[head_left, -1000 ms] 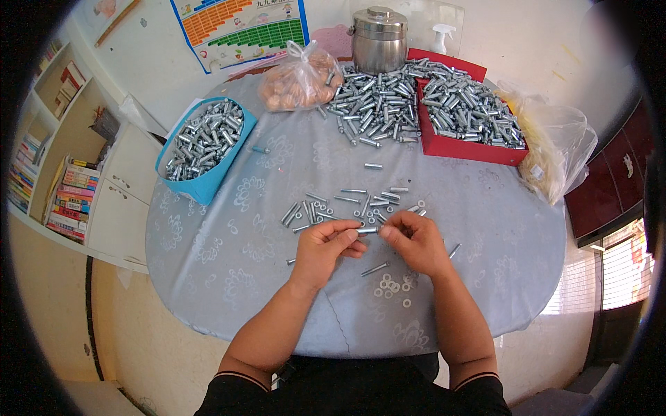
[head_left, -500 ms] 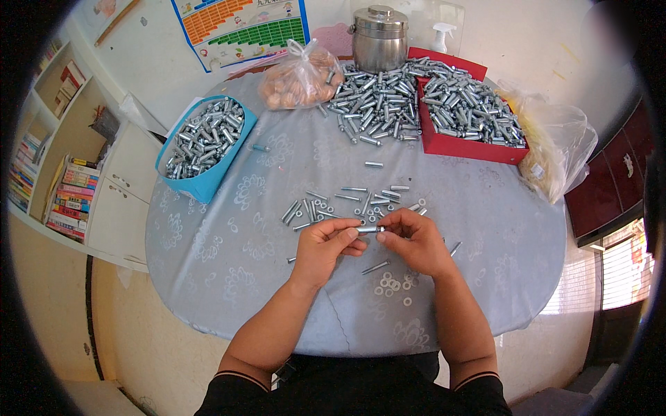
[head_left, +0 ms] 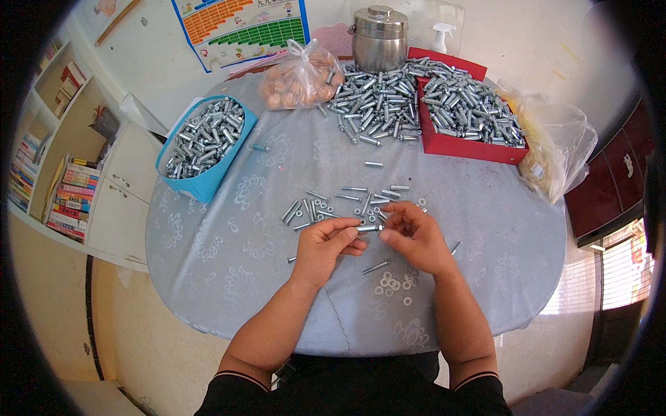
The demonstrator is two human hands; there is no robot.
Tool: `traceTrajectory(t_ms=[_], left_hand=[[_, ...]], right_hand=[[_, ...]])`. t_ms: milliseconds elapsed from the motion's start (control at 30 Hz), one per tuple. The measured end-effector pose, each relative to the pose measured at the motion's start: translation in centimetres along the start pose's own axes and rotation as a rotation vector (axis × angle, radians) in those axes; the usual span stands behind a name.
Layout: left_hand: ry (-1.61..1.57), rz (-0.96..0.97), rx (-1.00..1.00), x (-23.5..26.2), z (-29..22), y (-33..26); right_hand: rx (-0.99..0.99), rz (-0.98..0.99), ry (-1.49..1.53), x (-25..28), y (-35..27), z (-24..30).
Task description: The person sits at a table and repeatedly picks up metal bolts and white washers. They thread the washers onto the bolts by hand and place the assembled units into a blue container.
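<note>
My left hand (head_left: 320, 251) pinches a silver expansion bolt (head_left: 368, 228) between thumb and fingertips, its shaft lying roughly level and pointing right. At the bolt's right end is my right hand (head_left: 422, 244), thumb and forefinger spread apart around the tip; whether a finger still touches it is hard to see. Just beyond the hands lie loose bolts, metal sleeves (head_left: 310, 208) and small nuts (head_left: 372, 213). A single bolt (head_left: 376, 267) rests below the held one, with several flat washers (head_left: 387, 283) nearer to me.
On the grey tablecloth (head_left: 229, 277), a blue bin (head_left: 201, 186) of metal anchors stands left. A red box (head_left: 472, 149) of anchors is at right, beside a heaped pile (head_left: 378, 104). Behind are a steel pot (head_left: 380, 43), a bag of round brown things (head_left: 295, 83) and a clear plastic bag (head_left: 555, 152).
My right thumb and forefinger have opened away from the bolt's end, and the hand has shifted slightly. My left hand keeps its hold on the bolt in nearly the same place.
</note>
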State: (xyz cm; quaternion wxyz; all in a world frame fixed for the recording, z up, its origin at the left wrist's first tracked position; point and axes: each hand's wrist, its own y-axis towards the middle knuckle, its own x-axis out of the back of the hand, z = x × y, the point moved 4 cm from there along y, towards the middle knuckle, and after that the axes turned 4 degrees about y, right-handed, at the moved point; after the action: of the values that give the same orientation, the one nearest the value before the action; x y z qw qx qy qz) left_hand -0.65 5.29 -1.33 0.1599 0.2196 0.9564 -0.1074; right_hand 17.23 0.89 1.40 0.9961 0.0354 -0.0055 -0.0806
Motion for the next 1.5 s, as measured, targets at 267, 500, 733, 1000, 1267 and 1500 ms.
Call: traceTrajectory(t_ms=[267,500,733,1000,1267,1500], left_hand=[[-0.004,0.001,-0.003,-0.2,-0.3,-0.1],[-0.005,0.006,-0.003,-0.1,-0.2,-0.2],[-0.003,0.010,-0.006,-0.1,-0.2,-0.2],[0.005,0.016,0.001,-0.1,0.0,-0.1],[0.079,-0.113,-0.149,0.3,-0.6,-0.3],[0.095,-0.292,-0.274,1.0,-1.7,-0.5]], right_hand=[[-0.062,0.038,-0.030,0.7,0.1,-0.6],[-0.053,0.074,0.008,0.4,0.0,0.1],[-0.183,0.149,-0.100,1.0,0.1,-1.4],[-0.117,0.151,0.064,0.4,-0.1,-0.7],[-0.235,0.215,0.148,1.1,0.1,-0.1],[-0.074,-0.104,0.530,2.1,1.7,1.7]])
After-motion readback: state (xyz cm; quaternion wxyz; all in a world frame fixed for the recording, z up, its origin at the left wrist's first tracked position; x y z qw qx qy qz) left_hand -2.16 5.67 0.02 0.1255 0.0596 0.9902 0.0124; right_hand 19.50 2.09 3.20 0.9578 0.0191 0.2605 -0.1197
